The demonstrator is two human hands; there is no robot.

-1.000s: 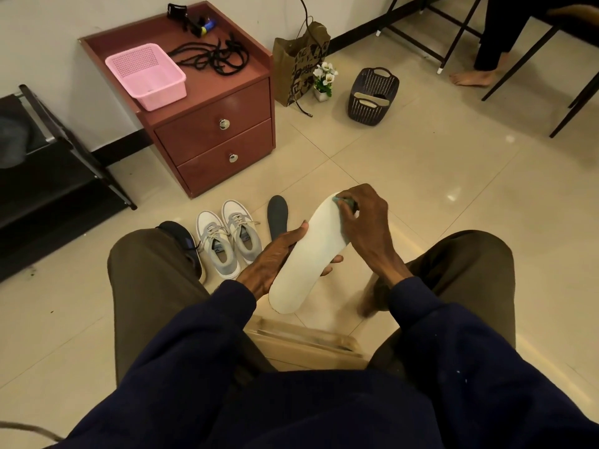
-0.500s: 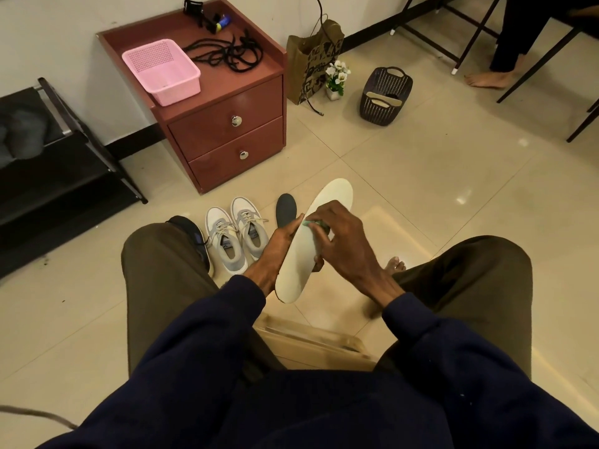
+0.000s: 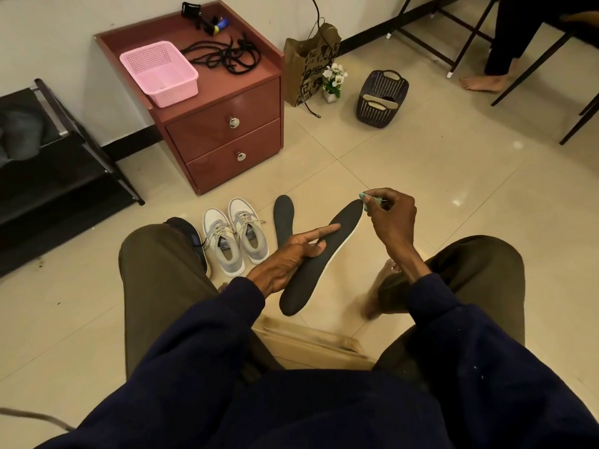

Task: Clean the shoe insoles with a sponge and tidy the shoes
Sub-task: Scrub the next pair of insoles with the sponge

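Insole (image 3: 306,286), long and flat with a dark matte top face and a thin pale edge, sits between your knees above the floor, heel toward you and toe slanting away to the right.

At far left stands a black metal shoe rack (image 3: 48,176) against the wall. Next to it is a glossy reddish-brown cabinet (image 3: 223,124) with two drawers and round metal knobs. On its top rest a pink perforated plastic basket (image 3: 158,72) and a loose tangle of black laces (image 3: 227,55).

On the shiny cream tiles (image 3: 421,163) in front of the cabinet, a dark shoe (image 3: 188,231) shows partly behind your left knee. Just beside it stand a pair of grey knit sneakers (image 3: 248,234), side by side and laced. A second dark insole (image 3: 283,215) lies flat just right of them.

Your left hand (image 3: 288,257) grips the raised insole at its middle, one finger stretched straight along the dark face and another digit bent onto it. Your right hand (image 3: 393,218) pinches a small pale green sponge (image 3: 368,200) in curled fingertips at the insole's toe tip; whether they touch cannot be told.

Farther back stand a brown printed paper bag (image 3: 308,63), small white flowers (image 3: 334,79), and a black woven plastic basket (image 3: 381,95).
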